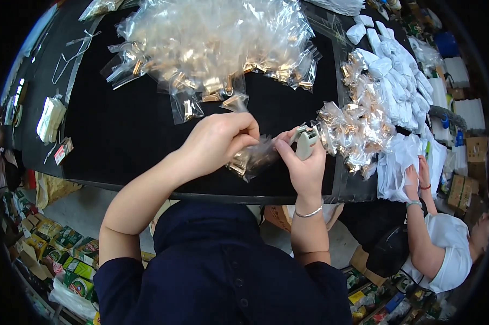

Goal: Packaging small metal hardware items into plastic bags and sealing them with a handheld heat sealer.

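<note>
A small clear plastic bag [249,162] with gold-coloured metal pieces hangs low over the black table, between my two hands. My left hand [218,136] has its thumb and fingers pinched on the bag's upper edge. My right hand [307,172] is wrapped round a small pale stapler [305,144], its thumb and forefinger reaching to the bag's other side. Beyond my hands spreads a big heap of clear bags [201,40] with gold pieces at their lower ends. Beside my right hand lies a pile of bunched filled bags [358,122].
White wrapped packets [401,89] are piled at the far right. A co-worker's hands [415,181] handle a white plastic bag [393,162] at the table's right end. On the left lie a stack of white pieces [51,119], a small red-and-white box [63,151] and a bent wire [66,64].
</note>
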A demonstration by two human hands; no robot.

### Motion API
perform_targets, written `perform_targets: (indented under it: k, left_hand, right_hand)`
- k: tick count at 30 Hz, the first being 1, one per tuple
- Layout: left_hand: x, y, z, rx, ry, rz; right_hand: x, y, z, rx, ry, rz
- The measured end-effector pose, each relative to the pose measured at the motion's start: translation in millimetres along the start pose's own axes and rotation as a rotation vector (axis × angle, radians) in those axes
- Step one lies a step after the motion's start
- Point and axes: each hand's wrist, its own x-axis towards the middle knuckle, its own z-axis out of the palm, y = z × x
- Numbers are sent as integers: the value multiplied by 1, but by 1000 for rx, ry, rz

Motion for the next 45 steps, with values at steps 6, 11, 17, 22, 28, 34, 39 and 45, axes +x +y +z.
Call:
perform_targets:
  k: [6, 11, 17, 22, 28, 34, 39, 45]
  left_hand:
    - [-27, -18, 21, -476, 235, -96]
    - [-31, -30, 24, -628, 179, -148]
    - [-38, -26, 26, -573, 184, -151]
    - [-44, -15, 29, -257, 216, -49]
    - [-47, -20, 40, -590, 260, -51]
    - [-47, -25, 43, -757, 327, -119]
    - [-28, -13, 46, -151, 364, 81]
    - [-21, -8, 48, 201, 397, 257]
  right_hand:
    - [-15, 13, -4, 139, 223, 20]
    - [-25, 17, -16, 172, 226, 38]
    - [-46, -4, -28, 94, 173, -53]
    - [-58, -18, -29, 140, -24, -50]
    - [-48, 10, 11, 143, -34, 166]
    - [-48, 15, 5, -5, 51, 31]
    - [-51, 10, -15, -79, 181, -134]
    - [-52, 11, -22, -165, 296, -191]
